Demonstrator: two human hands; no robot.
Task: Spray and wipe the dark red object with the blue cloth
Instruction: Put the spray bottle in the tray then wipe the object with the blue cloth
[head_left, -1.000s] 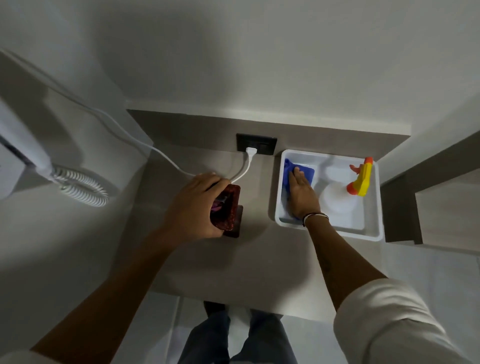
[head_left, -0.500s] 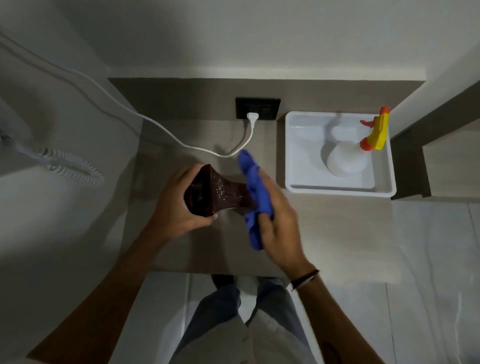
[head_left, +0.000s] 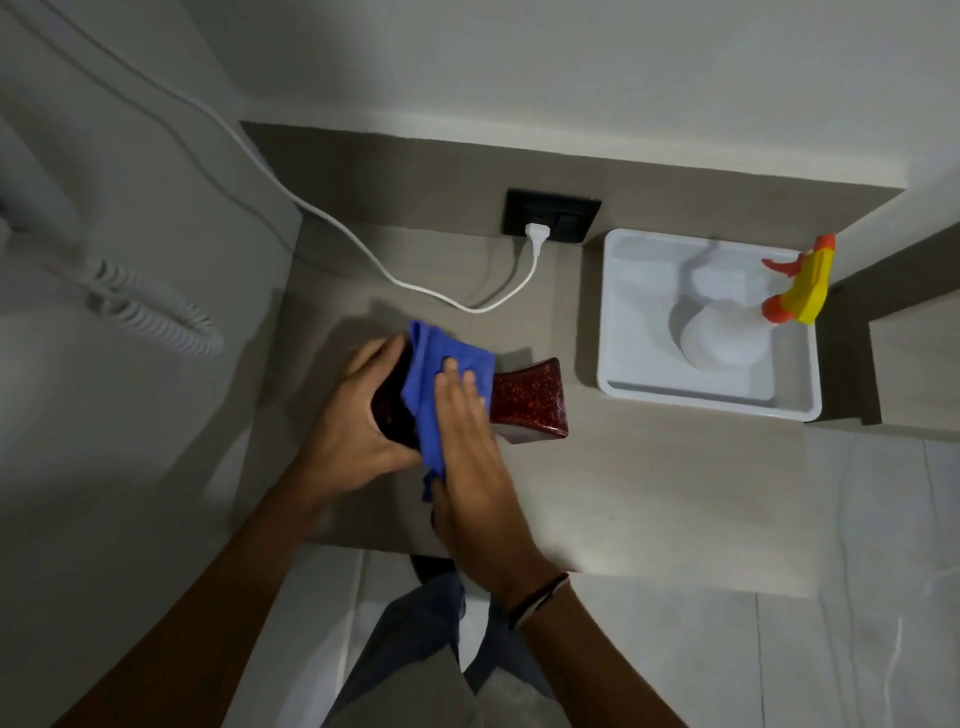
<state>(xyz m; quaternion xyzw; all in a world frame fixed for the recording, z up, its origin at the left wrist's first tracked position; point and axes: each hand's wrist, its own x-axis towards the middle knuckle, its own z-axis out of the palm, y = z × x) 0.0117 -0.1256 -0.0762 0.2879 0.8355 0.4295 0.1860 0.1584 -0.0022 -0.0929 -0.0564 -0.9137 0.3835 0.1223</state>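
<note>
We judge wiping underway. Left hand (head_left: 358, 426) wrapped around glittery dark red flared vase (head_left: 524, 402), tipped sideways over grey counter (head_left: 649, 483). Right hand (head_left: 467, 441), fingers flat, presses crumpled blue cloth (head_left: 431, 374) onto vase body. White spray bottle with yellow-orange trigger (head_left: 727, 338) stands in white tray (head_left: 706, 402), untouched; flared end unwiped.

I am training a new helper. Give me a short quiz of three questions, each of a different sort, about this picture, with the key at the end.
1. True or false: the spray bottle stands inside the white tray.
2. Multiple choice: what does the right hand press onto the dark red object?
A. a sponge
B. the blue cloth
C. a paper towel
3. Fill in: the left hand grips the dark red object at the end that is ____ from the tray.

Key: 1 true; 2 B; 3 farther
</note>
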